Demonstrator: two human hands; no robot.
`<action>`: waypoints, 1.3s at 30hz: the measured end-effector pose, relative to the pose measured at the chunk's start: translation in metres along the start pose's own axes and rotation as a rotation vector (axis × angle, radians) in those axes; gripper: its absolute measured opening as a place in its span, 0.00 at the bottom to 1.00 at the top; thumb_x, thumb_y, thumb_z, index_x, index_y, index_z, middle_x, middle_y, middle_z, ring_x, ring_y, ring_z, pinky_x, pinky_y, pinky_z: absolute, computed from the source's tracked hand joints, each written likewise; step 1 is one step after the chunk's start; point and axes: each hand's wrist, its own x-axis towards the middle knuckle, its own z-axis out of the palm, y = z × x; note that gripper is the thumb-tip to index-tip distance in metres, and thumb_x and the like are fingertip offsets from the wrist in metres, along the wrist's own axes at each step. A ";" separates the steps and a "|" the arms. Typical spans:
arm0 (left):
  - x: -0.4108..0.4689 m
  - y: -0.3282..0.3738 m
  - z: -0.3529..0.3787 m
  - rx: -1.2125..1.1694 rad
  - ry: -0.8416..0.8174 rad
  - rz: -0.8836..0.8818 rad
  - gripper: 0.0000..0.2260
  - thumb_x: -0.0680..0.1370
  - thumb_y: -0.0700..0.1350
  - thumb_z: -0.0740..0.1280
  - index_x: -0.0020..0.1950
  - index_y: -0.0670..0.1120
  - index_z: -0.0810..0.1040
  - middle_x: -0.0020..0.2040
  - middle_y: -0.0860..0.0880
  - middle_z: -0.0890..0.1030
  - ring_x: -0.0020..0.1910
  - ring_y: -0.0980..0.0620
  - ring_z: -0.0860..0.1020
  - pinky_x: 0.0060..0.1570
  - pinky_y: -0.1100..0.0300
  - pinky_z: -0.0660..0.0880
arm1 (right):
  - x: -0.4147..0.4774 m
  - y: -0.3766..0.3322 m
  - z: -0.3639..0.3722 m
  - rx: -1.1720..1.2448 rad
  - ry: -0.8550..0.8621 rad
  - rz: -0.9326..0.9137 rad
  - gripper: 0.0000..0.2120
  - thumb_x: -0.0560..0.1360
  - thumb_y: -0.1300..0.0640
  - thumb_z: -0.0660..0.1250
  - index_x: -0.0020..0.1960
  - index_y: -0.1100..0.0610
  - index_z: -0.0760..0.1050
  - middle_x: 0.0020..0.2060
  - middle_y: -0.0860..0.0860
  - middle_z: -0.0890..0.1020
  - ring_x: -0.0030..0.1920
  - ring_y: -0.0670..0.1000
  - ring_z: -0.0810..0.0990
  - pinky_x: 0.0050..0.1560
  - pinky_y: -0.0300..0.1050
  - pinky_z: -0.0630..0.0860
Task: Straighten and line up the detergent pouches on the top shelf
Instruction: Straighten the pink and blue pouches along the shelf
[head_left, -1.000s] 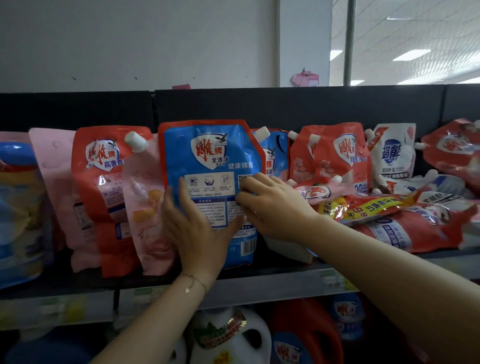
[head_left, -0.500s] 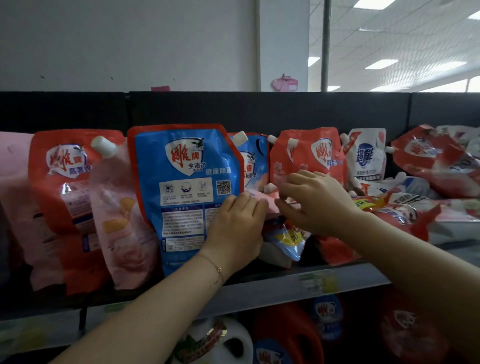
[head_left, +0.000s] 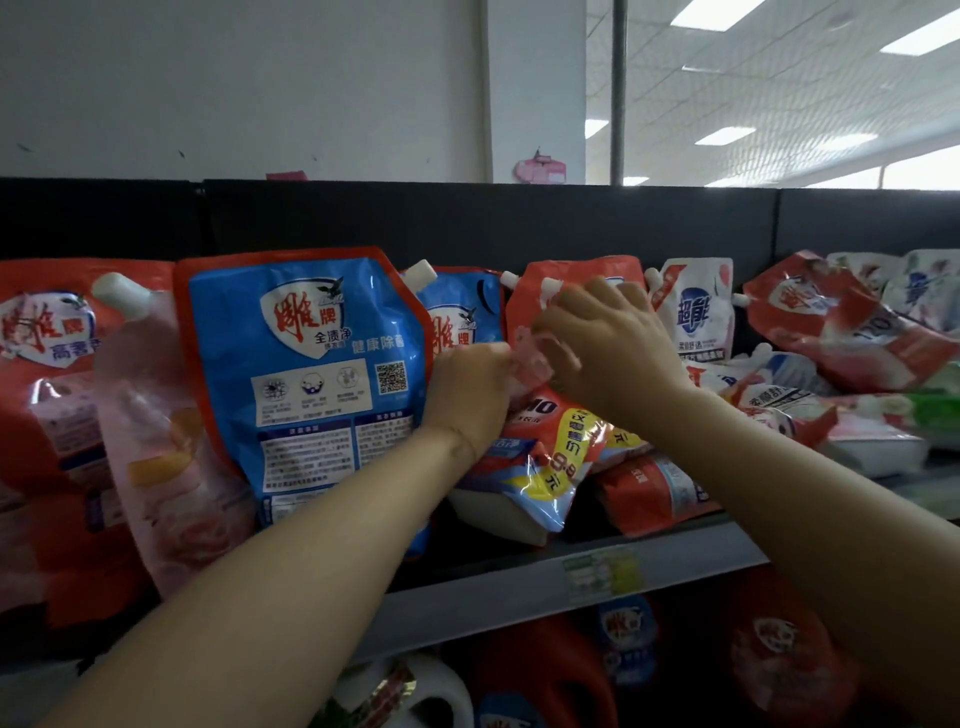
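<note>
A large blue pouch (head_left: 311, 374) stands upright on the top shelf (head_left: 519, 590), with a second blue pouch (head_left: 460, 306) behind it. To its right a red and yellow pouch (head_left: 550, 457) lies slumped forward. My left hand (head_left: 467, 400) pinches the pale pink top edge of this slumped pouch. My right hand (head_left: 608, 353) grips the same edge from the right, its fingers blurred. Behind my right hand a red pouch (head_left: 571, 278) stands upright. A white pouch (head_left: 696, 312) stands further right.
A pink pouch (head_left: 156, 415) and a red pouch (head_left: 47, 364) lean at the left. Several red and white pouches (head_left: 831, 332) lie piled at the right. A price label (head_left: 602, 571) sits on the shelf edge. Detergent bottles (head_left: 545, 670) fill the shelf below.
Both hands left the big blue pouch and moved right to the slumped red and yellow pouch. Its top edge has come up between them.
</note>
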 end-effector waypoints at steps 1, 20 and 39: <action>0.004 -0.001 -0.001 -0.052 0.027 -0.062 0.11 0.81 0.43 0.59 0.44 0.42 0.79 0.40 0.46 0.81 0.40 0.48 0.79 0.40 0.58 0.72 | -0.002 0.002 -0.001 0.014 0.039 0.039 0.09 0.72 0.57 0.68 0.52 0.56 0.79 0.51 0.53 0.80 0.53 0.58 0.76 0.54 0.56 0.71; 0.077 -0.012 -0.010 -0.488 0.201 -0.889 0.12 0.81 0.42 0.61 0.61 0.38 0.75 0.58 0.41 0.79 0.58 0.43 0.78 0.58 0.50 0.76 | -0.022 0.042 0.050 0.498 -0.752 1.148 0.26 0.74 0.43 0.67 0.63 0.61 0.69 0.42 0.52 0.76 0.39 0.51 0.75 0.31 0.41 0.69; 0.055 0.005 -0.015 -0.254 -0.155 -0.488 0.15 0.82 0.51 0.57 0.57 0.42 0.77 0.52 0.44 0.80 0.45 0.50 0.75 0.41 0.58 0.70 | -0.015 0.056 0.072 0.240 -0.985 0.992 0.49 0.63 0.29 0.69 0.73 0.58 0.62 0.62 0.58 0.72 0.65 0.60 0.69 0.62 0.53 0.69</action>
